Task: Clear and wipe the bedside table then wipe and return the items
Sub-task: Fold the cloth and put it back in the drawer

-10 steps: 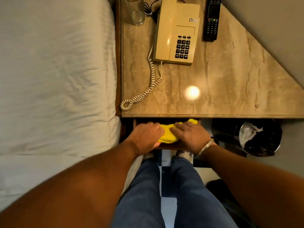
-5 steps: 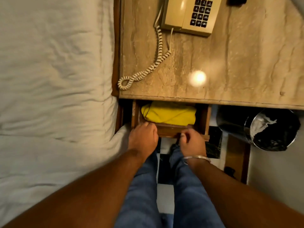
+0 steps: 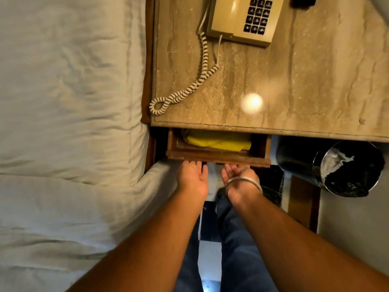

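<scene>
The bedside table has a beige marble top. On it stand a beige phone with a coiled cord, and the end of a black remote shows at the top edge. Below the top, a wooden drawer is partly out with a folded yellow cloth lying inside. My left hand and my right hand, which wears a bangle, both press against the drawer's front. Their fingertips are hidden under its edge, and neither hand holds anything.
A bed with a white cover runs along the left, close against the table. A black waste bin with crumpled paper inside sits under the table's right side. My legs in jeans are below the drawer.
Both hands left the yellow cloth in the drawer and moved to the drawer's front. The drawer has slid further in under the top. The view has tilted downward.
</scene>
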